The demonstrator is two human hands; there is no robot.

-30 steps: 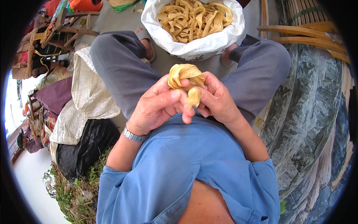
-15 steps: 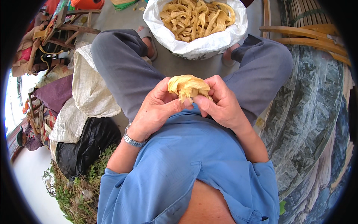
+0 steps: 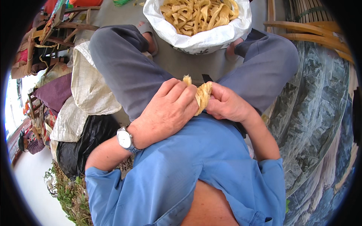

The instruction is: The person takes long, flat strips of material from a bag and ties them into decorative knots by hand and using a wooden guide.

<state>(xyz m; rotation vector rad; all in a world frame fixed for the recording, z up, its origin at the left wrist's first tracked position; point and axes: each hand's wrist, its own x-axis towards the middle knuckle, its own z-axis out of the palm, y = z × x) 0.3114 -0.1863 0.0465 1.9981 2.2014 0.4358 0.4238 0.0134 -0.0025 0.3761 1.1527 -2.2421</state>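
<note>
In front of my blue shirt, a pale yellow, wrinkled bundle of soft plant-like strip (image 3: 203,97) is held between both hands. My left hand (image 3: 169,103), back turned up and a metal watch on its wrist, is closed around the bundle's left part. A short frayed end pokes out above its knuckles. My right hand (image 3: 228,101) pinches the right edge between thumb and curled fingers. The left palm and its fingertips are hidden. Beyond my knees stands a white woven sack (image 3: 196,47), full of similar yellow-brown strips (image 3: 200,17).
To the left lie cream sacking (image 3: 90,90), a black plastic bag (image 3: 90,139) and a heap of leafy stems (image 3: 71,192). Wooden chairs (image 3: 77,26) stand at the far left. Curved wooden slats (image 3: 313,34) and a plastic-covered bundle (image 3: 309,113) are on the right.
My left hand has rolled over so its back and the watch face show, now wrapping the bundle. The bundle has turned from lying crosswise to upright. The view has shifted slightly.
</note>
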